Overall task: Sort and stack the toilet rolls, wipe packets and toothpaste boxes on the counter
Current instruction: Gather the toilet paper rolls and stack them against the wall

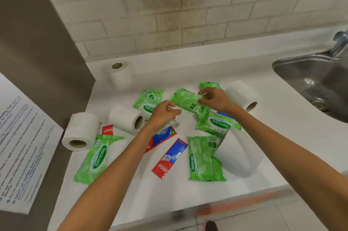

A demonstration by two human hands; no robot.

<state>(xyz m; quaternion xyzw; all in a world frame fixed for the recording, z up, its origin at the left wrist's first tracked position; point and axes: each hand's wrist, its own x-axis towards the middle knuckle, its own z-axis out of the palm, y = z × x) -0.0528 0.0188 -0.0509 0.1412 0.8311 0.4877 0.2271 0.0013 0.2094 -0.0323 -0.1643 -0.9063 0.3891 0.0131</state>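
Nearest me on the white table (150,193), a toothpaste box (169,159) lies flat beside a wipe packet (205,157). Mid-table, my right grip (212,99) pinches a second green packet (186,100). Left grip (165,112) is curled at its near end; I cannot tell if it holds. Farthest back, one toilet roll (120,76) stands upright.

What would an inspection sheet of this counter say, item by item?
Surface: white counter, items scattered, no tidy stacks.
Job's things: five white paper toilet rolls, one upright at the back, four lying; several green plastic wipe packets; red-and-blue cardboard toothpaste boxes, some partly covered.
Clutter: nothing seen.
Hands: right hand pinches one green packet; left hand curled beside it, hold unclear.
Cables: nothing seen.
Surroundings: steel sink at right, pale tiled wall behind, printed paper sheet at left.
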